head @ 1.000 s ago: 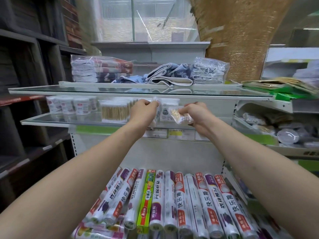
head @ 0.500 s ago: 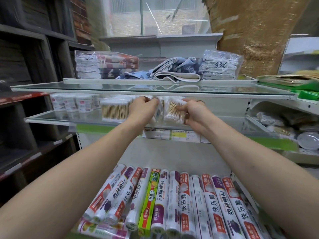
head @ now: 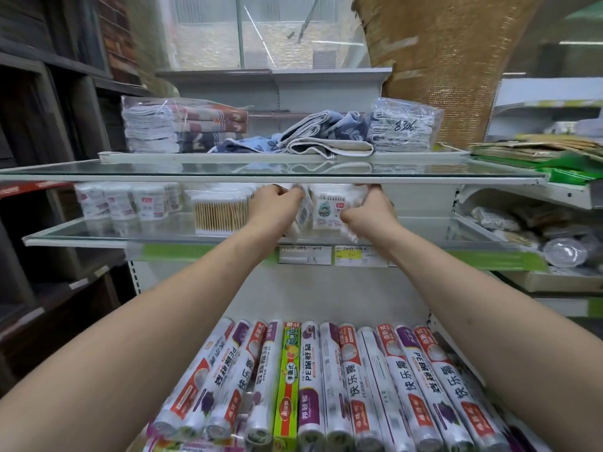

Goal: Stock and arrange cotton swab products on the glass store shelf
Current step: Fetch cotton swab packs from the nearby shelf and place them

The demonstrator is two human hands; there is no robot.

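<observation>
left hand (head: 277, 203): reaching in over the glass shelf (head: 107, 231), fingers curled onto a clear swab pack (head: 301, 215) standing tilted at its right side; exact grip hidden behind knuckles.
right hand (head: 370, 208): fingers wrapped on the right edge of the swab box (head: 329, 207); crinkled bit of plastic wrap (head: 350, 233) showing below the palm.
task items: box and pack sit mid-shelf, between both hands, touching or near touching; bundle of wooden-stick swabs (head: 222, 213) just left of left hand; row of small white tubs (head: 127, 202) further left.
step (judgement): squaring packs together into a tidy row, mid-task.
risk 1: tilted pack likely slips off the front lip if released before upright; smooth glass, light wrapping.
risk 2: pushing left too hard probably shoves the stick bundle into the tubs, knocks the row over.
risk 3: knuckles close under the upper glass shelf (head: 261, 177); a lift could bump it.
hidden: fingertips of both hands, back of shelf, how many packs sit behind the front ones.
blurred: box print, tub labels, price tags (head: 329, 256) under the shelf edge; unreadable.
cut off: elbows out of view; rolls of plastic bags (head: 326, 386) below run out of view at the bottom.
</observation>
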